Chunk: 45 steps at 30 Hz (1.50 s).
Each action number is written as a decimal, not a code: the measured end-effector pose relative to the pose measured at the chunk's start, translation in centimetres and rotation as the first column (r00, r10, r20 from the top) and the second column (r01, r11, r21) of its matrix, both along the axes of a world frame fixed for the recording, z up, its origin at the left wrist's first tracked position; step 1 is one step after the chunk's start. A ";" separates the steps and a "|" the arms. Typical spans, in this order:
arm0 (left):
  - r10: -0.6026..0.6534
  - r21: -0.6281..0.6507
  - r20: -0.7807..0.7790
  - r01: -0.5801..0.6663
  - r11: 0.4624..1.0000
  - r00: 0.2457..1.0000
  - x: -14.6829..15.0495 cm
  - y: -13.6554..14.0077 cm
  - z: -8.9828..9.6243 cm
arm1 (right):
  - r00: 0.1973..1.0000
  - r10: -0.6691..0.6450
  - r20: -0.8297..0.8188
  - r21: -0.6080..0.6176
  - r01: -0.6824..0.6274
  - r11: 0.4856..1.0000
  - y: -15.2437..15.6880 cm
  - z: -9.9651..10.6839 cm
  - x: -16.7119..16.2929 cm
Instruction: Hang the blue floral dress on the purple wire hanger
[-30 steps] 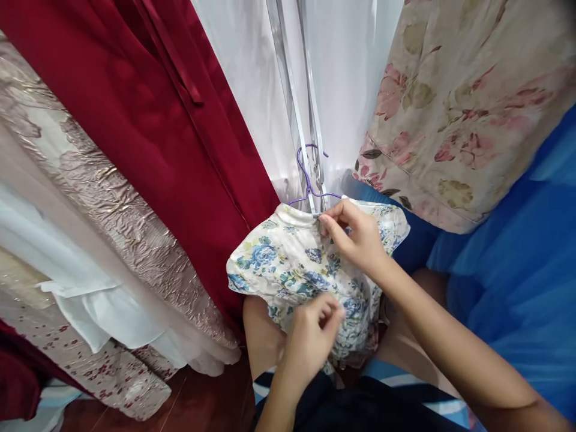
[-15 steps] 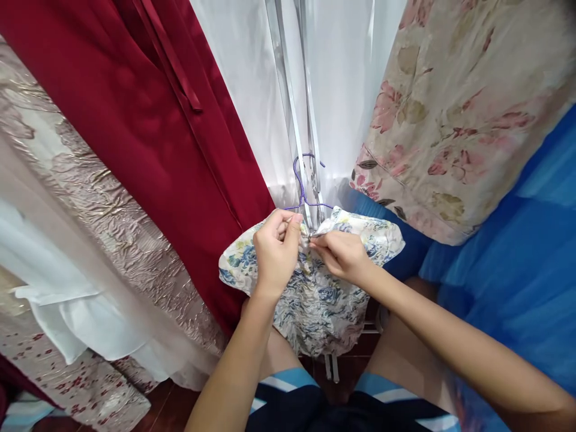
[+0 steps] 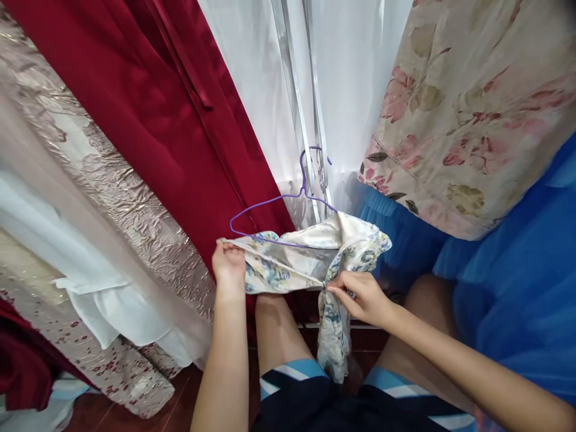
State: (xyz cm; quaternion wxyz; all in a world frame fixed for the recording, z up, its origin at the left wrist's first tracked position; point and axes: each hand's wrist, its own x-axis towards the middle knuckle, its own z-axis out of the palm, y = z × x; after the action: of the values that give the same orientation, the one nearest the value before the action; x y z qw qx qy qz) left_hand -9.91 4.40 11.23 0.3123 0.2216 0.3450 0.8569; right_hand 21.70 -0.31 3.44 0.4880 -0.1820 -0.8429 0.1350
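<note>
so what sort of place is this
Probably a clothes store or dressing room, though the view can't settle which: a long red garment and a pink-flowered one hang close by, and a blue-flowered garment is partly on a purple hanger.

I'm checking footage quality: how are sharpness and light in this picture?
Head view: thin purple wire hanger fairly crisp; head view, right: gathered, sheer blue fabric looks soft; head view, centre: shiny silver upright poles catch bright highlights; head view, bottom left: dark red tiled floor dim.
</note>
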 end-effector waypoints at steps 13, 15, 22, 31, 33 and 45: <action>-0.639 -0.301 -0.590 0.599 0.741 0.494 14.9 -8.2 -3.3 | 0.980 0.194 0.032 -0.582 -0.140 0.801 -1.5 -0.3 -0.6; -0.575 -0.334 -0.690 0.510 0.792 0.440 15.7 -8.9 -3.0 | 0.972 0.222 -0.078 -0.680 -0.215 0.701 -2.0 0.7 -0.7; -0.868 -0.470 -0.481 0.799 0.375 0.124 15.0 -9.2 -6.4 | 0.973 0.226 -0.051 -0.774 -0.181 0.607 -4.1 4.9 3.4; -0.814 -0.555 -0.544 0.639 0.532 0.205 13.2 -9.3 -8.3 | 0.965 -0.261 -0.012 -0.585 0.205 0.785 2.2 9.0 12.1; -0.776 -0.588 -0.610 0.564 0.580 0.162 12.7 -9.8 -7.5 | 0.947 -0.306 -0.097 -0.549 0.206 0.810 5.1 9.6 11.6; -0.645 -0.553 -0.661 0.333 0.764 0.383 6.9 -10.3 -7.6 | 0.934 0.030 -0.356 -0.861 -0.340 0.379 9.4 11.5 4.3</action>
State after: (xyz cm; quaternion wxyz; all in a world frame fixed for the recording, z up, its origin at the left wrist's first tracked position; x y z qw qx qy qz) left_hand -3.03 -5.91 3.64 0.3876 0.6323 0.5036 0.4432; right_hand 25.98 9.07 14.98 0.4042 -0.3008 -0.5672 0.6514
